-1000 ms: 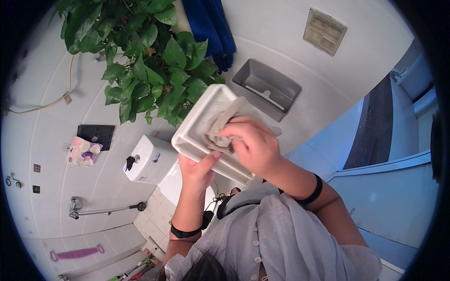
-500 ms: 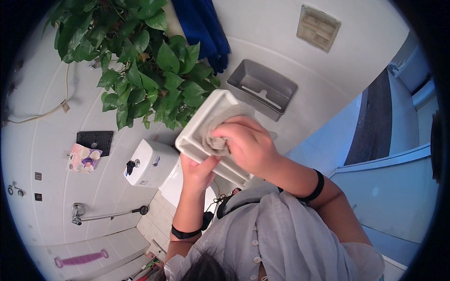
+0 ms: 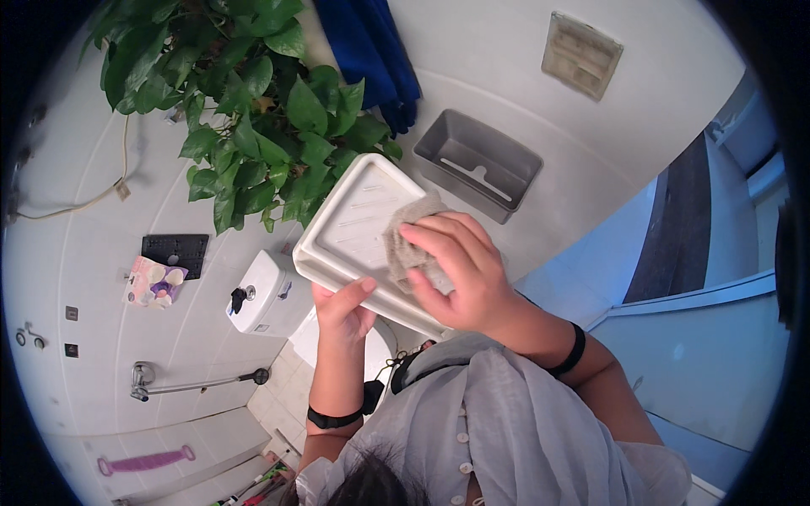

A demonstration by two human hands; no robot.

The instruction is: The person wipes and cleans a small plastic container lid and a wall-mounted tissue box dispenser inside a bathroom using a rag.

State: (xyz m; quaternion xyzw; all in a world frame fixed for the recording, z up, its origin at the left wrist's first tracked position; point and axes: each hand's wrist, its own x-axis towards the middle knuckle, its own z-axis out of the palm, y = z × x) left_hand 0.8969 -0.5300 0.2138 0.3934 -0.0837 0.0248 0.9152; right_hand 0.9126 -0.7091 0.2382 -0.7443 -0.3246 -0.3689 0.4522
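A white plastic tray-like rack [image 3: 353, 221] with a raised rim and short slots in its face is held tilted in front of me. My left hand [image 3: 343, 312] grips its lower edge, the thumb on the near side and the fingers mostly hidden behind. A crumpled beige-grey cloth [image 3: 403, 253] lies bunched against the right part of the rack's face. My right hand [image 3: 464, 268] is closed over this cloth and presses it to the surface, covering that end of the rack.
Just beyond the rack, a grey wall-mounted box [image 3: 481, 160] hangs near a recessed soap dish [image 3: 582, 55]. A leafy green plant [image 3: 270, 143] and a blue towel [image 3: 371, 59] are at the upper left. Behind my left hand stands a white toilet [image 3: 266, 295].
The cloth and my right hand have slid right and slightly down across the rack, uncovering its slotted face. The rack has turned more face-on, and my left hand has shifted slightly left.
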